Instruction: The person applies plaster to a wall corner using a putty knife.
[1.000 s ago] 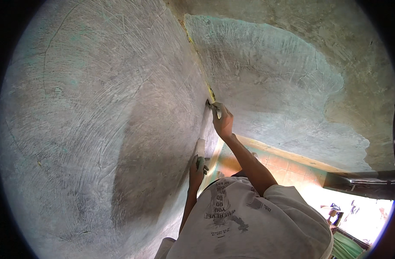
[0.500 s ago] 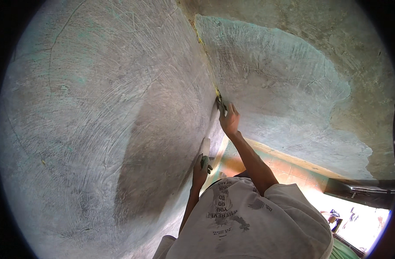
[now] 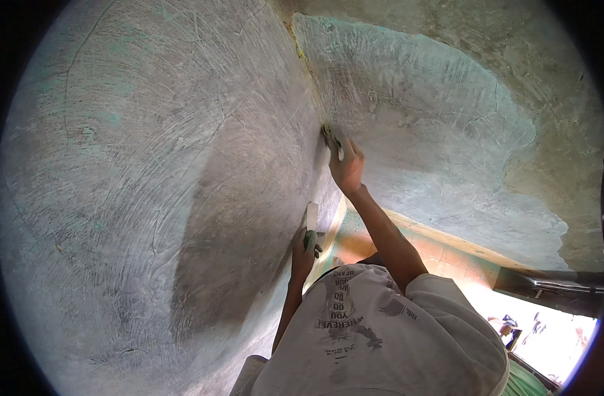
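With the right hand [image 3: 348, 170] pinching a small dark tool [image 3: 332, 138] (its tip blurs) at the corner seam [image 3: 304, 58], short, even strokes seem best, while the left hand [image 3: 303, 256] grips a pale flat bar [image 3: 312, 216] below.

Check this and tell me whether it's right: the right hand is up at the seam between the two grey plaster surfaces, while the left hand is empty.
Not quite: the left hand is not empty. The head view shows it holding a pale, flat piece. The right hand is indeed at the seam between the two grey plaster surfaces.
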`<state>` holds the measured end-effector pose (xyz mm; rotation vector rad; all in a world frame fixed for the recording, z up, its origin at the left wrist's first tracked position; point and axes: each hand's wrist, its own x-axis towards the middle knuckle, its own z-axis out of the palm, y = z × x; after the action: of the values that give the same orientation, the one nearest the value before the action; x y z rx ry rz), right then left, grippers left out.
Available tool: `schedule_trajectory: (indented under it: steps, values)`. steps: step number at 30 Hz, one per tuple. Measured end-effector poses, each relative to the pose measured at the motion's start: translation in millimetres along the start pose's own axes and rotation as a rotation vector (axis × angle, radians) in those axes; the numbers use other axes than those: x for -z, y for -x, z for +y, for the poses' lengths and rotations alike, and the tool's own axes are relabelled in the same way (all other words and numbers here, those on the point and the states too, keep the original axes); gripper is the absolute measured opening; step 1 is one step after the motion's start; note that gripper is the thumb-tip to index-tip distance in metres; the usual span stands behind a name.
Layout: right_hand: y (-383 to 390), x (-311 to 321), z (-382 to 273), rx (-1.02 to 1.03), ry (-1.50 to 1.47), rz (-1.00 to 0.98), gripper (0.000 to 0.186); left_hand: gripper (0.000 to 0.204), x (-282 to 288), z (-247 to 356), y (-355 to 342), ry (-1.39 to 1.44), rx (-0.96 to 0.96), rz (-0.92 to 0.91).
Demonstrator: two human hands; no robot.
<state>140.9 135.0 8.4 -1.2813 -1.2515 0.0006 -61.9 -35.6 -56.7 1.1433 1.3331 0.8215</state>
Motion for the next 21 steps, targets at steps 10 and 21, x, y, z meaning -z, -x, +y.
schedule_trajectory:
  steps: [10,21]
  values:
    - [35.1,-2.5,32.6,-0.045,0.003,0.036,0.019,0.022,-5.3,-3.2,-0.2,0.015,-0.003,-0.027]
    - [31.0,-5.5,30.5,-0.052,0.013,0.039,0.02,0.02,-1.9,-2.8,1.6,0.028,-0.037,-0.051]
